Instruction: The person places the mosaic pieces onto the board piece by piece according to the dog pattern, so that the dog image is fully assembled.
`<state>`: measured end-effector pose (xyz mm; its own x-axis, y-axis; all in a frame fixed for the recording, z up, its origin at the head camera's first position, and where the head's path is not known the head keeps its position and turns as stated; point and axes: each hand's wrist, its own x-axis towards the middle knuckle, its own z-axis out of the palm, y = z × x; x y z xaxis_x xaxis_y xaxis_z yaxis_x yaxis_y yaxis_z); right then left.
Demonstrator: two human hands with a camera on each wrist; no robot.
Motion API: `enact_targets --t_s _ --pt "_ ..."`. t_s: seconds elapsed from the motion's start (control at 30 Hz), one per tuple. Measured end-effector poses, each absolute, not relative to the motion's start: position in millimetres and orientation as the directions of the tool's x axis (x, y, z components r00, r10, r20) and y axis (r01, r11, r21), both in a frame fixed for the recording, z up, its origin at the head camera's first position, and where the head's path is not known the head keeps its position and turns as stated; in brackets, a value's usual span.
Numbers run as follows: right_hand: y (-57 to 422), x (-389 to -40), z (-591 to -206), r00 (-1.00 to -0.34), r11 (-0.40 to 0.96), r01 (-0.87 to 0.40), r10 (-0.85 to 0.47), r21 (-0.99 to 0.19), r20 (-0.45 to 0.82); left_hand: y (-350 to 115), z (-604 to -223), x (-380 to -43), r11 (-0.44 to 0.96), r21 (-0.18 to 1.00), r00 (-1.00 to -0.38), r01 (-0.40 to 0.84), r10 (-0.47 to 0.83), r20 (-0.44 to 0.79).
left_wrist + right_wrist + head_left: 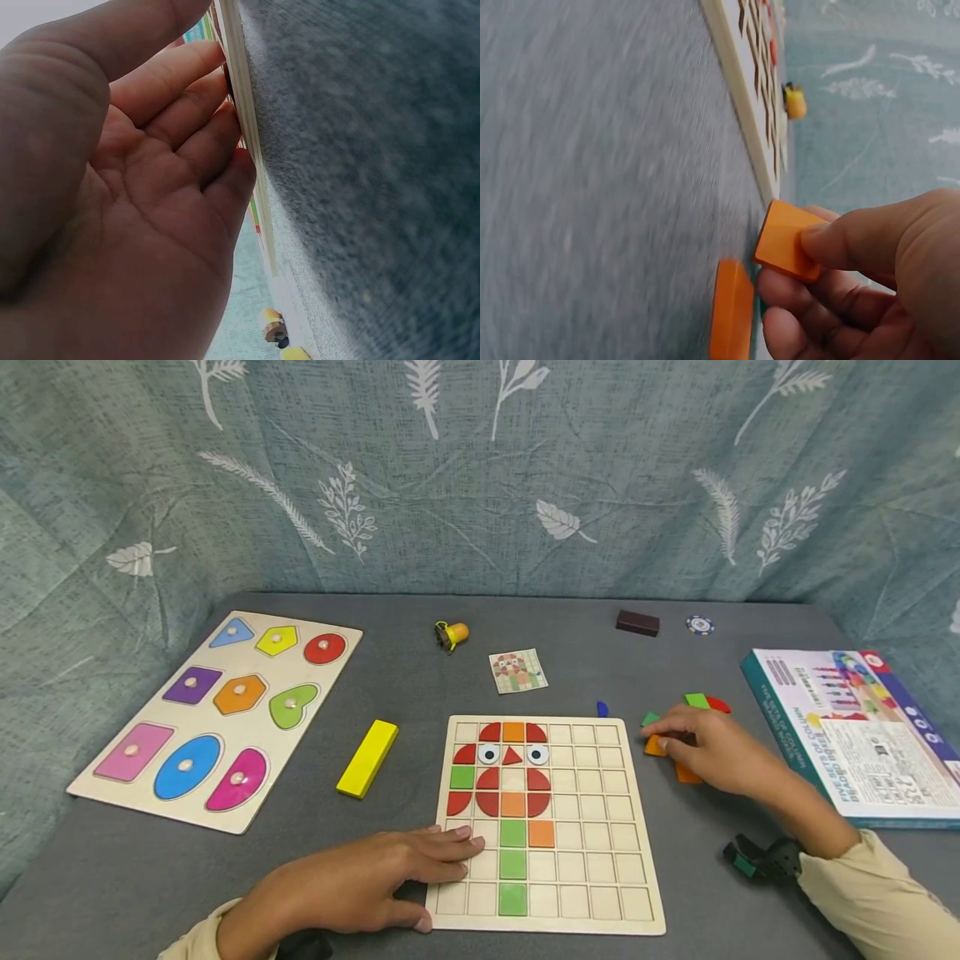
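Note:
Between thumb and fingers, my right hand (708,750) pinches an orange square tile (786,238), just right of the wooden grid board (600,929). Another orange tile (687,774) lies on the table below that hand, with a green tile (697,701) and a red piece (718,704) behind it. My left hand (382,875) rests with its fingers extended over the board's lower left edge. Red curved pieces, green squares (513,864), orange squares (541,834) and two eye tiles (537,755) sit in the board's cells.
A small pattern card (518,672) lies behind the board. At left are a yellow block (368,758) and a knobbed shape puzzle (281,645). A boxed set (892,735) stands at right. Farther back are a dark block (637,623), a poker chip (700,625) and a small yellow-orange toy (453,632).

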<state>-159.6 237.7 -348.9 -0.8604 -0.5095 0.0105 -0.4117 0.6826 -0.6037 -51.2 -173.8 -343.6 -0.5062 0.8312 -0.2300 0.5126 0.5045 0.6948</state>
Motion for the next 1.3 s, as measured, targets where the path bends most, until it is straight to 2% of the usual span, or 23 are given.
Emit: enact_targets --t_s 0.17,0.43,0.8,1.3 --pt "227 -153 -344 -0.86 0.669 -0.388 -0.51 -0.634 -0.012 -174 -343 -52 0.505 0.697 -0.502 0.509 0.832 -0.236" --pt "205 -145 -341 -0.833 0.609 -0.432 -0.552 -0.665 0.036 -174 -342 -52 0.505 0.698 -0.499 0.509 0.833 -0.239" --pt "184 -137 -340 -0.741 0.524 -0.513 -0.671 -0.68 0.042 -174 -342 -52 0.508 0.691 -0.495 0.515 0.834 -0.244" --pt "160 -123 -338 -0.671 0.452 -0.538 -0.74 -0.712 0.038 -173 -343 -52 0.507 0.693 -0.494 0.513 0.834 -0.245"
